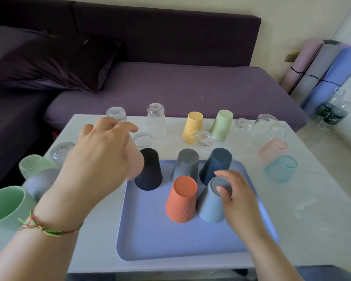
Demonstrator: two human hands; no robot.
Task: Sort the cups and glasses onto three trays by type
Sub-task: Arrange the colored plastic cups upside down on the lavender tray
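Observation:
A lavender tray (166, 244) lies on the white table. On it stand upside-down ribbed cups: black (149, 171), grey (185, 165), navy (216, 163), orange (181, 199) and light blue (211, 205). My right hand (237, 195) is shut on the light blue cup's base. My left hand (101, 155) holds a pink cup (135, 163) above the tray's far left corner, beside the black cup. Yellow (193, 126) and green (222, 124) cups and several clear glasses (156, 120) stand behind the tray.
Pink (273, 149) and teal (281, 169) tinted glasses stand at the right. At the left edge are a green glass (33, 165), a lilac ribbed cup (43, 183) and a green mug (5, 205). A purple sofa (170, 86) lies behind the table.

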